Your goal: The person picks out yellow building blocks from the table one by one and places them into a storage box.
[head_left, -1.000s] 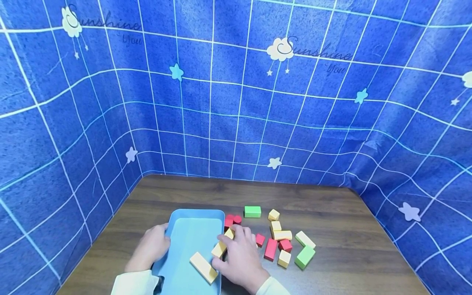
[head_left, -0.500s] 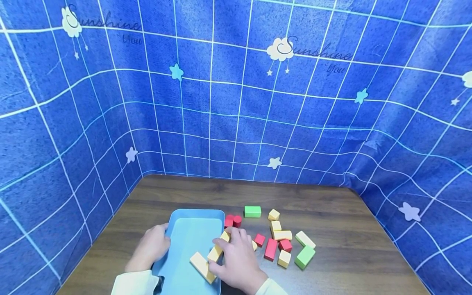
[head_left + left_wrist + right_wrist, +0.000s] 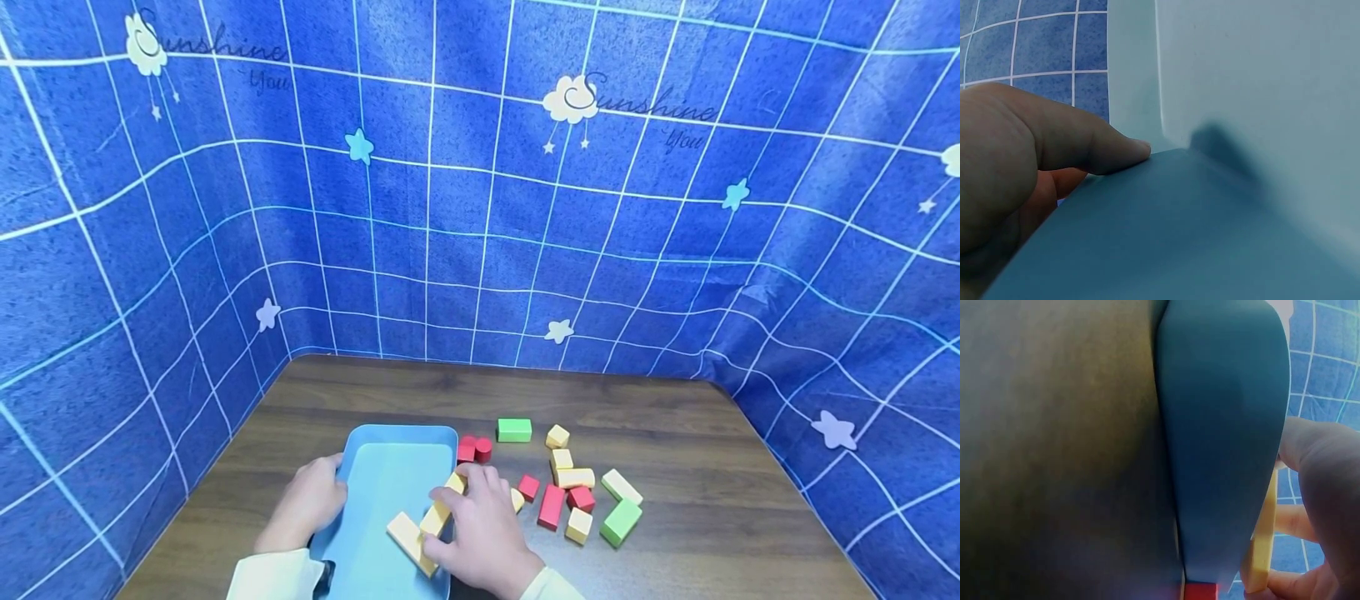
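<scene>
My left hand [image 3: 311, 497] pinches the left rim of a shallow blue tray [image 3: 375, 479]; in the left wrist view the thumb [image 3: 1129, 153] presses on the tray's wall with fingers behind it. Over the tray's right rim, my right hand [image 3: 489, 531] holds a long yellow block [image 3: 439, 517] between thumb and fingers. That block appears at the right wrist as a slanted yellow bar [image 3: 1263, 540] beside the tray's outer wall [image 3: 1222, 425]. A second long yellow block [image 3: 403, 536] lies in the tray, partly overlapped by the held one.
Right of the tray, loose blocks lie on the dark wooden table [image 3: 637, 417]: a green block [image 3: 513, 431], a red cylinder [image 3: 483, 450], a red block [image 3: 551, 507], a yellow cube [image 3: 578, 526], a larger green block [image 3: 620, 522] and several others. A blue curtain [image 3: 480, 208] surrounds the table.
The right hand has shifted a little left and the held block now reaches further over the tray, overlapping the one lying there. The left hand and tray stay put.
</scene>
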Motion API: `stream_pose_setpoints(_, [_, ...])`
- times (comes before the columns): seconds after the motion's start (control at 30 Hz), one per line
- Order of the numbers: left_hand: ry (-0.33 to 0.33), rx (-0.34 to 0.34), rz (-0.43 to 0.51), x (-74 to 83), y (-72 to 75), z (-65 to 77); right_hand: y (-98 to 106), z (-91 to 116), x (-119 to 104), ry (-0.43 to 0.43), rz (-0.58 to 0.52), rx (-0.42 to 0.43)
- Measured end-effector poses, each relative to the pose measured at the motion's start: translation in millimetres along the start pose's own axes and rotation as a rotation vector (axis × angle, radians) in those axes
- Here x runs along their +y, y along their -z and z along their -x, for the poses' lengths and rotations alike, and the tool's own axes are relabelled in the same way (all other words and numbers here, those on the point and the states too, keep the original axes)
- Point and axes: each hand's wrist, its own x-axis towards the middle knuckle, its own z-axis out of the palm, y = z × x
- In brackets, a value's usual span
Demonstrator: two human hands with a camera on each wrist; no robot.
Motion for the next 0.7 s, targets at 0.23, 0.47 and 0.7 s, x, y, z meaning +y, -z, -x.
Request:
stream_pose_setpoints(0.23, [-0.012, 0.006, -0.003, 1.7, 1.3, 1.4, -2.6, 0.6, 0.3, 0.006, -0.02, 0.01])
stream_pose_setpoints(0.47, [-0.018, 0.012, 0.001, 2.1, 1.2, 2.5, -2.8, 1.5, -0.6, -0.012, -0.013, 0.005])
stream_pose_setpoints(0.7, [-0.024, 0.019, 0.005, 2.2, 1.3, 2.9, -3.3, 1.5, -2.9, -0.008, -0.025, -0.027])
